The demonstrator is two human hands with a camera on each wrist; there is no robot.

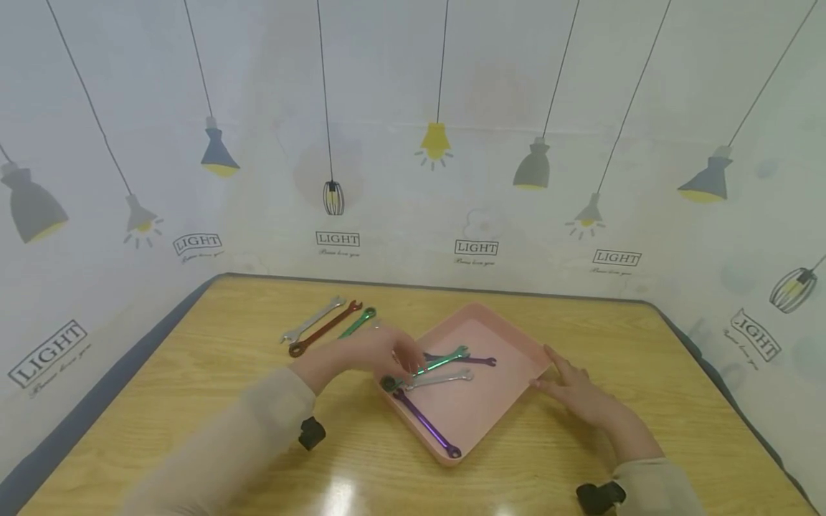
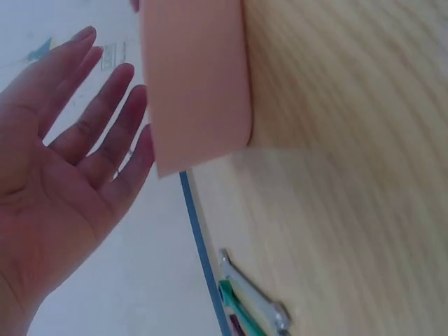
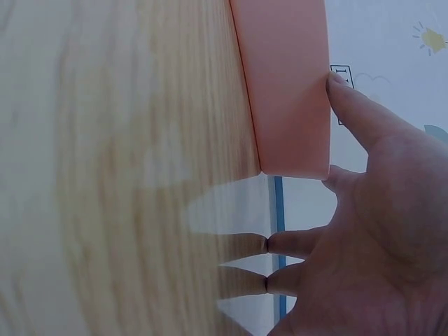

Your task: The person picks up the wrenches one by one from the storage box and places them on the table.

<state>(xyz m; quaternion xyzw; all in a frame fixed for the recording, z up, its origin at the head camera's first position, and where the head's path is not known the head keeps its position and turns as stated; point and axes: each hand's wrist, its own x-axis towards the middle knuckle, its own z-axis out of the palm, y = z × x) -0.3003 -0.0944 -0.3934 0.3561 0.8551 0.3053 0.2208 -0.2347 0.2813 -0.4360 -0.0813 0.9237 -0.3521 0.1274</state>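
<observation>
Pink tray (image 1: 493,398) sits on the wood-grain tabletop (image 1: 245,351), one corner toward the person. Four wrenches lie inside. Green wrench (image 1: 442,363): ring end at the tray's left corner, shaft crossing over a dark purple wrench (image 1: 480,360) near the middle. Silver wrench (image 1: 442,380): just in front of the green one. Bright purple wrench (image 1: 426,423): along the front-left wall, ring end near the front corner.

Hands: left hand (image 1: 383,351) is above the left corner of the tray, by the green wrench. In the left wrist view its fingers are extended and spread, beside the outer tray wall, with no grasp seen; contact with the green wrench cannot be determined. Right hand (image 1: 581,394) is at the right corner, fingers straight, thumb tip touching the rim; it steadies the tray without clenching. Right wrist view: other fingertips rest on the tabletop.

Outside the tray, to its left and behind the left hand, three more wrenches lie roughly parallel: a silver spanner (image 1: 315,320), a red spanner (image 1: 325,329) and a green spanner (image 1: 356,325), the last partly hidden by the hand.
</observation>
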